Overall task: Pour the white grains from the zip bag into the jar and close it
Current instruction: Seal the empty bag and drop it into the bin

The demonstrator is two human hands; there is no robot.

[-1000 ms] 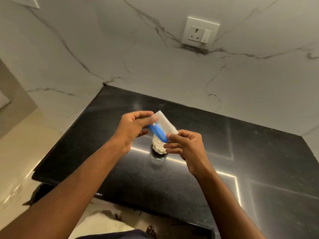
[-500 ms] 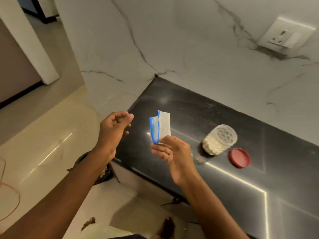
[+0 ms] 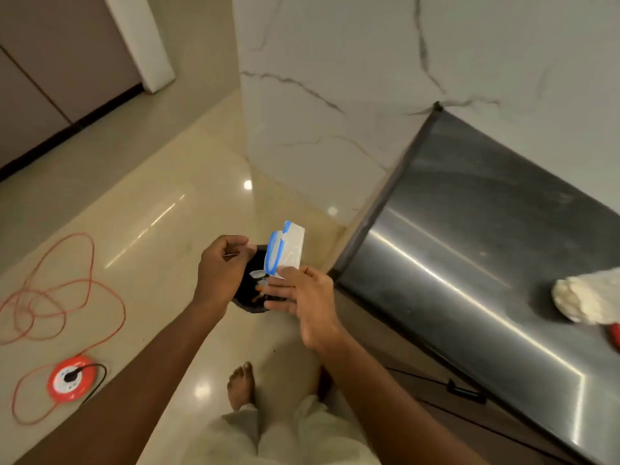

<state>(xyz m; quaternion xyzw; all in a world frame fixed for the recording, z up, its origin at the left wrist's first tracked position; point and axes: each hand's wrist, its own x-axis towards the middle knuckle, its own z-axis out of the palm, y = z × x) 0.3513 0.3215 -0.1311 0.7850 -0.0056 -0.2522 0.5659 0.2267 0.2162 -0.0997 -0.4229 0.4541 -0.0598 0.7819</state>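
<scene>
The zip bag [image 3: 287, 250], clear with a blue zip strip, looks flat and empty; my right hand [image 3: 302, 297] pinches its lower edge and holds it upright over a black bin [image 3: 250, 297] on the floor. My left hand [image 3: 223, 270] hovers just left of the bag, fingers curled and apart, holding nothing. The jar [image 3: 588, 302], full of white grains, stands on the black counter [image 3: 469, 229] at the far right edge, blurred. Just below it shows a sliver of the red lid [image 3: 615, 333], lying off the jar.
The bin on the floor holds scraps of wrapper. A red extension reel [image 3: 70, 380] with loops of orange cable [image 3: 60, 290] lies on the floor at left. My bare foot [image 3: 241, 384] stands below the hands. A marble wall panel [image 3: 318, 112] rises behind.
The view has swung left and down from the counter to the floor. My right hand carried the empty bag away from the jar to above the bin; my left hand let go of it.
</scene>
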